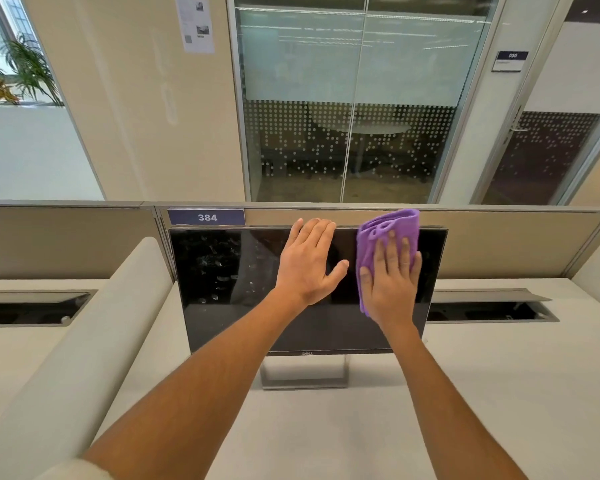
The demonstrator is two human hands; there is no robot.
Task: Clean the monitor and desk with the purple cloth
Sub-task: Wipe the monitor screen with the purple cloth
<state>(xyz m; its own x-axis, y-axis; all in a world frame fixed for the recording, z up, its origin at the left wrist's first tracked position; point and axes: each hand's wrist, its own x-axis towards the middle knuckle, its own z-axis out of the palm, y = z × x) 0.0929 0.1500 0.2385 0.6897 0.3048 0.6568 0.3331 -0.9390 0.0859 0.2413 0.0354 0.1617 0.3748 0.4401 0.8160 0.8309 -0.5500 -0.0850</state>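
Observation:
A black monitor (222,306) stands on its grey stand on the pale desk (326,427), its screen dark and smudged with fingerprints on the left part. My left hand (307,263) lies flat with straight fingers at the screen's upper middle, fingertips reaching the top edge. My right hand (392,285) presses the purple cloth (385,230) flat against the screen's upper right, fingers spread and straight. The cloth bunches above my fingers and rises past the monitor's top edge.
A beige partition (499,244) with a blue "384" label (207,217) runs behind the monitor. Open cable trays (492,308) (32,306) are sunk into the desk on both sides. A rounded pale divider (84,341) runs along the left.

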